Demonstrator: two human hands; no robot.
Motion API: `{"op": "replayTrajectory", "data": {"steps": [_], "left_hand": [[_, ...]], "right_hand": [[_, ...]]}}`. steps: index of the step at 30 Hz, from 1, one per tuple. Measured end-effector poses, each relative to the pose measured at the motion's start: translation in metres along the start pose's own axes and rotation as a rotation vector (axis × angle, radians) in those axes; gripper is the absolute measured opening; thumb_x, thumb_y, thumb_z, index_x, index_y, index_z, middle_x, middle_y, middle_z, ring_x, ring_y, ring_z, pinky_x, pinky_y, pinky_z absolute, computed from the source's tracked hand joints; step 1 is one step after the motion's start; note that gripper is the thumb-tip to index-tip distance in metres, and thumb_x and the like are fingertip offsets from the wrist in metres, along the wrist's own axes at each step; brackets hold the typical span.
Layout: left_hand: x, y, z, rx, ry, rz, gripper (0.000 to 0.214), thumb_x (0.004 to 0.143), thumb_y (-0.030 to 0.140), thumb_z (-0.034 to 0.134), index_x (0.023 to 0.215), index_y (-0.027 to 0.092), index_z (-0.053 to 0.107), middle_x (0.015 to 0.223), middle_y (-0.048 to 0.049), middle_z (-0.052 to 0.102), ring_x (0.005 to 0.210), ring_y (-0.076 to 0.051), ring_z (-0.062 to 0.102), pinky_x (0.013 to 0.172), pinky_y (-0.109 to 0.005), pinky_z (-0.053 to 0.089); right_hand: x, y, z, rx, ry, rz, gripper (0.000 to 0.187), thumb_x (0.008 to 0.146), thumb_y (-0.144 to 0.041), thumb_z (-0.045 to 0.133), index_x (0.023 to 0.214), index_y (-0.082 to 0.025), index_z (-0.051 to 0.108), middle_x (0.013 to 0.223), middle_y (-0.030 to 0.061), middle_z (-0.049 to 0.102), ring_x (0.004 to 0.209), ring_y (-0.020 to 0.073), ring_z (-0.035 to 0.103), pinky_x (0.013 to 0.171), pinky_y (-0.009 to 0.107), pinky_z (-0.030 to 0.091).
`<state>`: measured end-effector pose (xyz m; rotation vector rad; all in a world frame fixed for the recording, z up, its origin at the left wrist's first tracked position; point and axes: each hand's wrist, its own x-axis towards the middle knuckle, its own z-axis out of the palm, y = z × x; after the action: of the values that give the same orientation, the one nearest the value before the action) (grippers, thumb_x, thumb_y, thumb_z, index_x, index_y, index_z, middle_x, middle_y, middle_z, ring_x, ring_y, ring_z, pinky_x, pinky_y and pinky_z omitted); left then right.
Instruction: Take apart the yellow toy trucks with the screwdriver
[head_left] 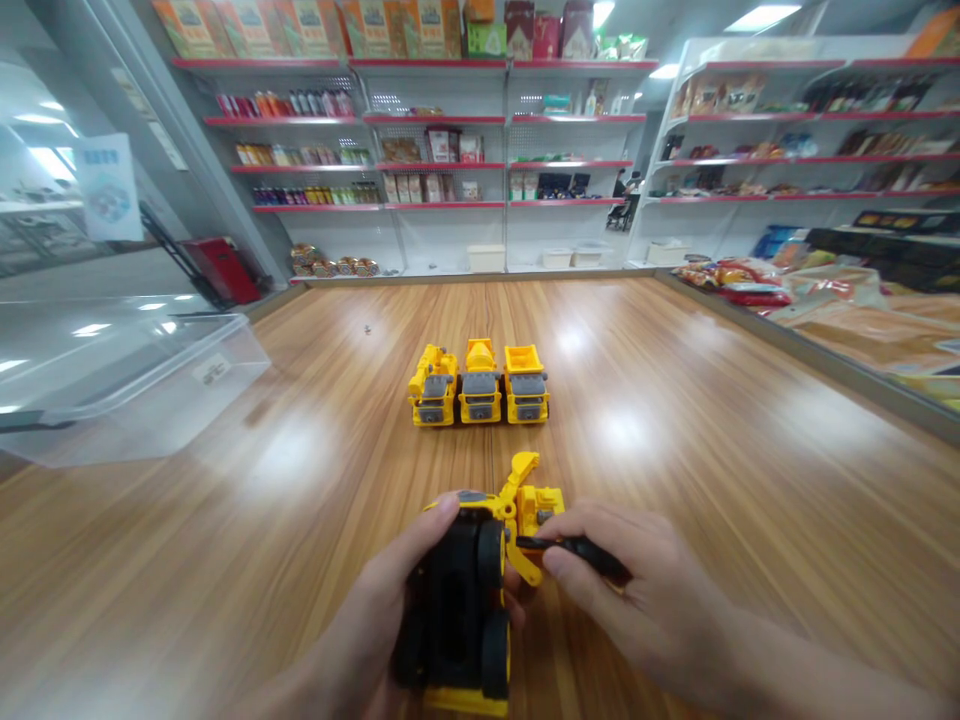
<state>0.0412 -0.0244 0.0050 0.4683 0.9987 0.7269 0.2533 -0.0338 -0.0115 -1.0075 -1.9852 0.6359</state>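
My left hand [375,625] is wrapped round a yellow and black toy truck [461,610], turned so its black underside and wheels face up. My right hand [637,590] pinches a small black tool [577,548], its tip at the truck's side by a yellow arm part [521,480]. Farther out on the wooden table [675,440] three yellow toy construction trucks [478,385] stand side by side in a row, facing me.
A clear plastic bin [112,380] stands at the table's left edge. Packaged goods [742,280] lie on a counter to the right. Shop shelves [450,150] with products line the back wall.
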Motion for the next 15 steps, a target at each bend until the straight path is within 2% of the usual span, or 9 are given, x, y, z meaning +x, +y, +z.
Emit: {"op": "replayTrajectory", "data": {"steps": [3,11,15], "left_hand": [[0.001,-0.001,0.002,0.001,0.051,-0.073,0.052,0.087,0.055,0.056,0.091,0.005,0.071,0.079,-0.0173,0.078,0.069,-0.028,0.075,0.062,-0.031,0.055],[-0.002,0.001,0.006,0.053,0.072,-0.121,0.05,0.093,0.05,0.049,0.092,0.005,0.071,0.081,-0.0172,0.079,0.069,-0.025,0.075,0.065,-0.031,0.056],[-0.005,0.001,0.011,0.079,0.096,-0.112,0.038,0.093,0.044,0.053,0.094,0.009,0.07,0.076,-0.0112,0.079,0.067,-0.021,0.074,0.064,-0.029,0.056]], "right_hand": [[0.0,-0.003,0.001,0.016,-0.036,-0.019,0.011,0.092,-0.017,0.056,0.099,-0.018,0.065,0.084,0.0029,0.069,0.073,0.0138,0.065,0.067,0.025,0.05],[-0.001,-0.003,0.003,0.027,-0.05,0.018,0.01,0.091,-0.017,0.056,0.096,-0.016,0.064,0.084,0.0037,0.068,0.074,0.0137,0.064,0.07,0.025,0.05],[0.001,-0.005,0.002,0.025,-0.116,0.042,0.009,0.092,-0.018,0.053,0.092,-0.016,0.062,0.082,0.0033,0.067,0.072,0.0135,0.062,0.069,0.025,0.047]]}}
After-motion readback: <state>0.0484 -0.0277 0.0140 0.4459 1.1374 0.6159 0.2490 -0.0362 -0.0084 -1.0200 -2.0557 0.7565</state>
